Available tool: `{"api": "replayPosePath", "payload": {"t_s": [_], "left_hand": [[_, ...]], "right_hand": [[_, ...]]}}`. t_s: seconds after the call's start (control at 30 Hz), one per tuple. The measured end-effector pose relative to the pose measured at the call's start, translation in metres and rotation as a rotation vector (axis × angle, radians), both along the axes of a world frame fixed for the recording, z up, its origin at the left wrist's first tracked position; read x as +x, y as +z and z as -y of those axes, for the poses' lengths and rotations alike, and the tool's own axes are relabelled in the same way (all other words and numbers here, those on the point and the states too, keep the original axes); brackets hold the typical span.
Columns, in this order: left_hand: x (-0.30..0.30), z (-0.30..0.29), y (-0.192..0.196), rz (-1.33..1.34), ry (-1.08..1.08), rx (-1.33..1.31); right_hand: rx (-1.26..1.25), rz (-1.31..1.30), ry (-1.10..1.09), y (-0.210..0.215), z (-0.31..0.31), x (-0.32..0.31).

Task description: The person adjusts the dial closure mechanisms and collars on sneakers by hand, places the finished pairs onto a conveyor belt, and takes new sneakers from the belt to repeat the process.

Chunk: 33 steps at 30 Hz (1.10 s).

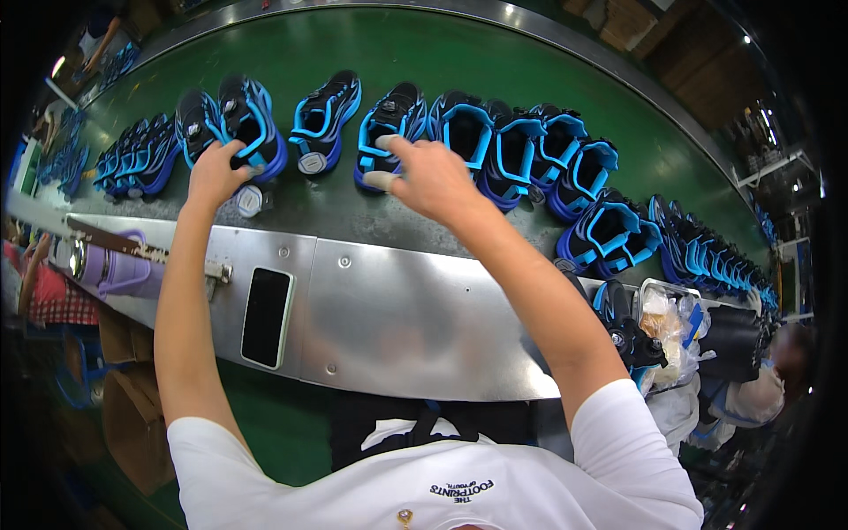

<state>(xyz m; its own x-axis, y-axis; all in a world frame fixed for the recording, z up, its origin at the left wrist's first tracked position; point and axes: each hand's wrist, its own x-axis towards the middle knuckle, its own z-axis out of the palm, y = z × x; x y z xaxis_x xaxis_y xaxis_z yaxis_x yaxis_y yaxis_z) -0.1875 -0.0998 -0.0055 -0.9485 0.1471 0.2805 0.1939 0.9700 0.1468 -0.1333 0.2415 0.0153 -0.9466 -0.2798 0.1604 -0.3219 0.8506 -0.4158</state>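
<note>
Head view looks down on a broad green conveyor belt (397, 53) carrying a curved row of black and bright-blue sports shoes (517, 150), with a brushed-metal shelf (406, 318) along its near edge on which a dark smartphone in a pale case (266, 316) lies flat and a lilac drinking bottle (110, 268) rests at the far left. Left hand (215, 172) is closed around the heel of one black and blue shoe (252, 124), just above a small round grey dial (250, 200) lying on the belt. Right hand (424, 177), fingers half curled and fingertips capped, touches the heel of another black and blue shoe (391, 119) two places along.
</note>
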Motion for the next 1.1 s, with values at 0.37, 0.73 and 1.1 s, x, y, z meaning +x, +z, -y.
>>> {"api": "replayPosePath", "payload": {"t_s": [0.37, 0.73, 1.1], "left_hand": [[0.037, -0.157, 0.014, -0.225, -0.458, 0.420], [0.156, -0.228, -0.015, 0.292, -0.807, 0.523], [0.315, -0.196, 0.011, -0.007, -0.343, 0.606]], "right_hand": [[0.246, -0.179, -0.114, -0.002, -0.142, 0.024], [-0.208, 0.002, 0.281, -0.007, -0.119, 0.154], [-0.309, 0.028, 0.230, 0.024, -0.113, 0.275]]}}
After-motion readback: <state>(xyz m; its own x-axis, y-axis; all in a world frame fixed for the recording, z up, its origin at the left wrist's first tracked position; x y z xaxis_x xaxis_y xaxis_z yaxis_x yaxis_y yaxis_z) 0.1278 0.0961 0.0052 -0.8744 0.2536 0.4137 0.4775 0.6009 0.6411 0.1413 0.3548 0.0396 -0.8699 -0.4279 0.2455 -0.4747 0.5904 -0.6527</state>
